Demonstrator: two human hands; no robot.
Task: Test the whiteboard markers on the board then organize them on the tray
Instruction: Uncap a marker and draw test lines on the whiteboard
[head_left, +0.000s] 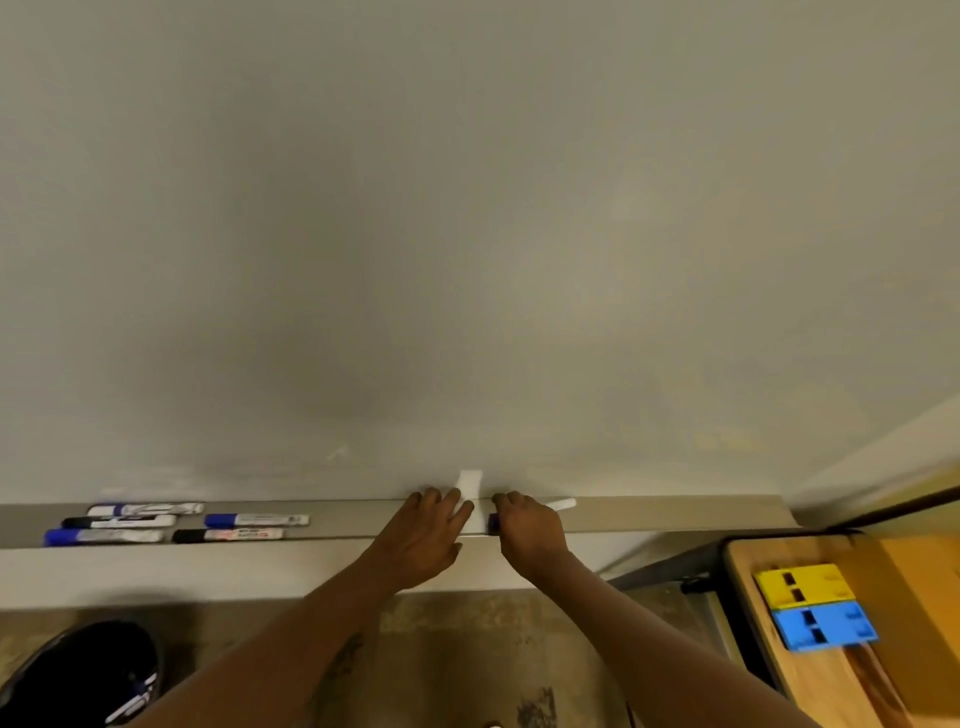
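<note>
The whiteboard (467, 234) fills most of the view, blank apart from faint smudges. Its grey tray (675, 514) runs along the bottom. Several markers lie at the tray's left: blue-capped ones (257, 519) (104, 536) (145, 508) and black-capped ones (119, 521) (228, 534). My right hand (530, 530) rests on the tray, closed around a marker whose white barrel (563, 504) sticks out to the right and whose dark blue end (492, 522) shows on the left. My left hand (426, 530) lies on the tray beside it, fingers spread, over a white bracket (470, 486).
A wooden table (810, 691) stands at the lower right with a yellow block (802, 586) and a blue block (823, 631) on it. A dark shoe (88, 675) shows at the bottom left on the speckled floor. A wall corner rises at the right.
</note>
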